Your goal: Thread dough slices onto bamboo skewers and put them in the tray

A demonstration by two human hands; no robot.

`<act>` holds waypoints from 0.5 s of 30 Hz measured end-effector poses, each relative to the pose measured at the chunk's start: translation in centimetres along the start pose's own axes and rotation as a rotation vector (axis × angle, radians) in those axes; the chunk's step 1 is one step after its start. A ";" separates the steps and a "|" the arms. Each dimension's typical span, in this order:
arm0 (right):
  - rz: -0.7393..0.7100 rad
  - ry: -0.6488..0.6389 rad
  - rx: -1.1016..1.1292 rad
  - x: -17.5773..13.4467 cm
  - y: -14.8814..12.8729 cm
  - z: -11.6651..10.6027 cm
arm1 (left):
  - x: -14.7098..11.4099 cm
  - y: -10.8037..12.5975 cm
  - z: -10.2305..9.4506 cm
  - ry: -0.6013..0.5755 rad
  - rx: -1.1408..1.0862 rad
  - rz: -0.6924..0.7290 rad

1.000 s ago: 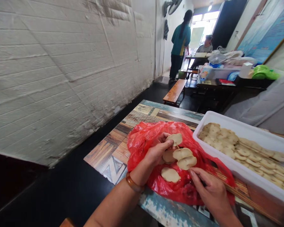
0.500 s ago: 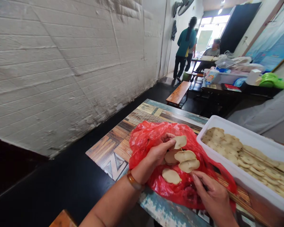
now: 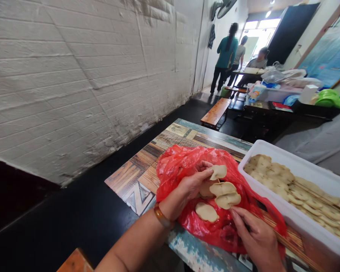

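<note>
My left hand (image 3: 197,181) pinches a thin, pale, round slice (image 3: 218,172) that sits at the tip of a thin skewer. Further down the same skewer are two more pale slices (image 3: 225,194), pressed close together. The skewer's lower end is pinched in my right hand (image 3: 256,232), closed around it. Beneath both hands spreads a crumpled red plastic bag (image 3: 175,162). On it lies a loose pale slice (image 3: 206,212), and another one is partly hidden behind my left hand.
A white plastic tub (image 3: 303,156) at the right holds many skewered slices (image 3: 272,172). The patterned table (image 3: 138,177) lies under the bag. Beyond are a wooden bench (image 3: 216,112), a cluttered table, and several people (image 3: 225,53) near the doorway. A white brick-patterned wall (image 3: 102,75) runs along the left.
The view has shifted slightly, and both hands keep their hold on the slice and skewer. In the background, a person in grey has come into clearer view beside the one in teal.
</note>
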State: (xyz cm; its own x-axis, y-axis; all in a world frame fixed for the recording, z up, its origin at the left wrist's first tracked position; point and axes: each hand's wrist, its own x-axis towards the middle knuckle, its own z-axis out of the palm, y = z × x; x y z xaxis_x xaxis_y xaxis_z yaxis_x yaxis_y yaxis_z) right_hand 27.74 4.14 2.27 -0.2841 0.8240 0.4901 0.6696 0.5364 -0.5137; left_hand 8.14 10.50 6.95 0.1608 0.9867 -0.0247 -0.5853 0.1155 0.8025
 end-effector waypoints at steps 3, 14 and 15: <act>0.007 -0.013 -0.012 -0.1 0.1 0.0 | 0.3 -0.4 -0.3 0.024 0.054 0.037; 0.025 -0.007 -0.005 0.0 0.0 0.1 | 0.5 -0.5 -0.5 0.070 0.174 0.093; 0.033 -0.006 -0.009 0.0 0.0 0.1 | 0.4 -0.5 -0.5 0.060 0.162 0.088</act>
State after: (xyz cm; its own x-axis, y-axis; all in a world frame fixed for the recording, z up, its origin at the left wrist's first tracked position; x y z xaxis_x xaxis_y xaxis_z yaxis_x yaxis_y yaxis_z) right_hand 27.69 4.20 2.20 -0.2665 0.8422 0.4687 0.6844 0.5078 -0.5232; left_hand 8.15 10.93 6.25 0.0646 0.9977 0.0181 -0.4584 0.0136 0.8886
